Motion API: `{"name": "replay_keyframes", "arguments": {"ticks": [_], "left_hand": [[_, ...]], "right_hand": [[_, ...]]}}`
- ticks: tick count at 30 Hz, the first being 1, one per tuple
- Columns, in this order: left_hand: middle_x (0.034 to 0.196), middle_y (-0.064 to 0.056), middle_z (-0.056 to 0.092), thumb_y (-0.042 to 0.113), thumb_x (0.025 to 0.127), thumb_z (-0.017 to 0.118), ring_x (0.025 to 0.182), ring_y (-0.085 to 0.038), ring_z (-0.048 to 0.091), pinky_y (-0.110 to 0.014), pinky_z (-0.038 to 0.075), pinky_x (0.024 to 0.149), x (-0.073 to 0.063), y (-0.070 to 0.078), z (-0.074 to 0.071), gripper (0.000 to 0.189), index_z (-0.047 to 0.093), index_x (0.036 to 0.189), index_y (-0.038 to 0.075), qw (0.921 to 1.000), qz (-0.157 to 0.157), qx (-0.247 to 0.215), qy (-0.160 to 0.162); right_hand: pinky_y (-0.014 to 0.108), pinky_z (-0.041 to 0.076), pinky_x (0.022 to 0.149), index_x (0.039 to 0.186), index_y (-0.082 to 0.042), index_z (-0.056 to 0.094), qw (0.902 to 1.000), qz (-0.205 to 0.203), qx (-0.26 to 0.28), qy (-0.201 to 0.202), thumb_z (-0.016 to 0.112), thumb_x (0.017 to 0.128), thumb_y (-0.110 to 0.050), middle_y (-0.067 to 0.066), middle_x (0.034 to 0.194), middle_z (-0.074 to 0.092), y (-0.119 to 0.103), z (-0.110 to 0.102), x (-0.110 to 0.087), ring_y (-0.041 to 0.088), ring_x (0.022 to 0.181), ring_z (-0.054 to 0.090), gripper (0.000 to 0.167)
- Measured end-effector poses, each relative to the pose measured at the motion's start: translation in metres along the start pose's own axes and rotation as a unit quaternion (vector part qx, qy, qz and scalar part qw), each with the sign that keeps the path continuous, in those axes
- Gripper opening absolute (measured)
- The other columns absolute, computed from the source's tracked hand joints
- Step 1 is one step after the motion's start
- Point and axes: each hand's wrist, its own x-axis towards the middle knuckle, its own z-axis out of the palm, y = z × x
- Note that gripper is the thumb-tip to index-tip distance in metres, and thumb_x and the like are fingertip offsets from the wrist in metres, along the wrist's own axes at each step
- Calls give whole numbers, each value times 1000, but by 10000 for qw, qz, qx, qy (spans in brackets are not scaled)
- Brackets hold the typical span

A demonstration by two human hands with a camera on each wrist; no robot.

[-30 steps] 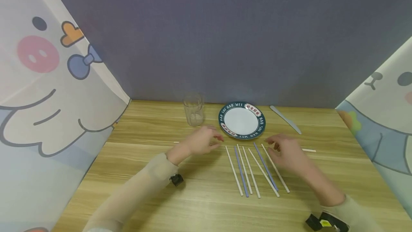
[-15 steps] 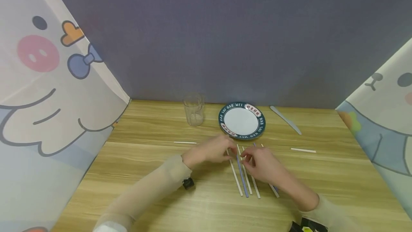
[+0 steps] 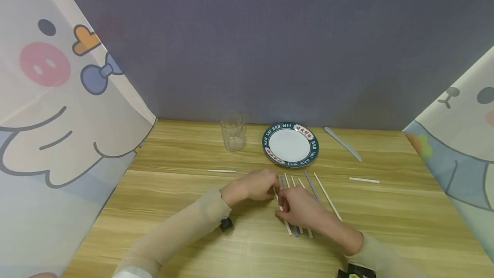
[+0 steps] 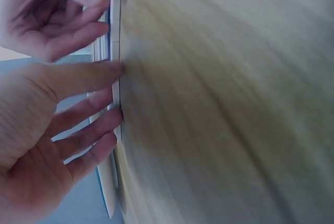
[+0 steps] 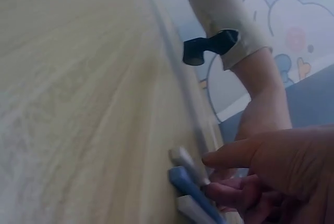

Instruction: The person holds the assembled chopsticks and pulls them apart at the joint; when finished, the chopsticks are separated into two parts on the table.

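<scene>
Thin white and blue-violet sticks lie side by side in front of a plate. My left hand pinches the far part of the leftmost white stick, thumb on one side and fingers on the other in the left wrist view. My right hand pinches the same stick around its middle and covers parts of its neighbours. In the right wrist view, my right thumb and curled fingers close about that stick, beside the end of a blue stick. Farther right lie another blue stick and a white stick.
The plate with a dark green lettered rim stands behind the sticks. A clear glass mug is left of it, a pale knife right. Single white sticks lie crosswise at left and right. A grey wall closes the back.
My right hand has swept left across the sticks to the leftmost white one. My left hand has shifted right and slightly nearer, onto the same stick. Plate, mug and knife stay put.
</scene>
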Motion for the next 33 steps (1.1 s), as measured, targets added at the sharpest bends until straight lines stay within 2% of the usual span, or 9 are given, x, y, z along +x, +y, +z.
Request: {"name": "replay_keyframes", "arguments": {"ticks": [7, 9, 12, 13, 16, 20, 23, 28, 33], "left_hand": [[98, 6, 77, 13, 91, 82, 99, -10, 66, -18, 52, 90, -7, -5, 1, 7, 83, 95, 19, 9999, -54, 49, -68], [97, 7, 77, 11, 93, 79, 99, -9, 65, -20, 52, 92, -13, -6, -4, 7, 80, 96, 17, 9999, 13, -63, -82], [93, 4, 74, 8, 96, 75, 90, -7, 62, -18, 52, 84, -23, -6, -15, 6, 73, 96, 14, 9992, 132, -355, 110], [92, 3, 73, 7, 97, 73, 85, -6, 61, -17, 52, 80, -27, -5, -20, 6, 71, 97, 13, 9985, 167, -460, 225], [89, 0, 70, 6, 100, 67, 73, -5, 57, -15, 50, 65, -37, -1, -33, 4, 67, 99, 10, 9944, 205, -715, 747], [92, -2, 72, 8, 102, 66, 76, -9, 64, -17, 54, 68, -45, 8, -44, 1, 65, 102, 7, 9816, 355, -669, 1753], [95, -4, 75, 8, 102, 70, 88, -14, 73, -20, 60, 77, -49, 15, -49, 5, 65, 102, 7, 9692, 428, -530, 2368], [92, -4, 77, 8, 99, 74, 88, -15, 77, -20, 62, 76, -52, 21, -50, 7, 67, 99, 6, 9552, 515, -410, 2886], [85, 0, 73, 7, 98, 75, 78, -10, 71, -17, 58, 70, -52, 24, -47, 12, 65, 92, 9, 9468, 712, -211, 3131]], "right_hand": [[19, 46, 59, 76, -14, 68, 9996, 228, 126, -105, 86, 78, -11, -16, 61, 58, 0, 0, 8, -5, 59, 48, 19], [19, 45, 58, 76, -15, 69, 9993, 293, 146, -152, 83, 77, -10, -16, 59, 57, 1, -6, 12, -4, 58, 48, 15], [20, 43, 57, 76, -17, 71, 9993, 305, 94, -186, 78, 78, -9, -15, 62, 56, -1, -20, 17, -2, 60, 47, 11], [18, 41, 53, 76, -17, 71, 9995, 245, 106, -161, 76, 79, -8, -14, 63, 56, -3, -26, 19, -2, 59, 46, 11], [18, 41, 56, 80, -17, 70, 9997, -71, -226, 88, 74, 82, -7, -10, 71, 56, -8, -45, 24, 1, 64, 45, 11], [19, 43, 60, 87, -14, 66, 9950, -646, -592, 483, 71, 89, -4, -8, 80, 55, -14, -66, 28, 3, 71, 45, 12], [18, 43, 58, 92, -14, 62, 9940, -857, -499, 454, 66, 96, -3, -9, 80, 53, -18, -75, 27, 2, 68, 44, 12], [18, 40, 55, 95, -16, 64, 9941, -923, -441, 368, 64, 104, -8, -12, 75, 50, -21, -80, 24, -2, 63, 40, 11], [18, 42, 59, 93, -18, 69, 9882, -1159, -766, 647, 68, 104, -13, -13, 75, 56, -17, -79, 22, -2, 65, 43, 12]]}}
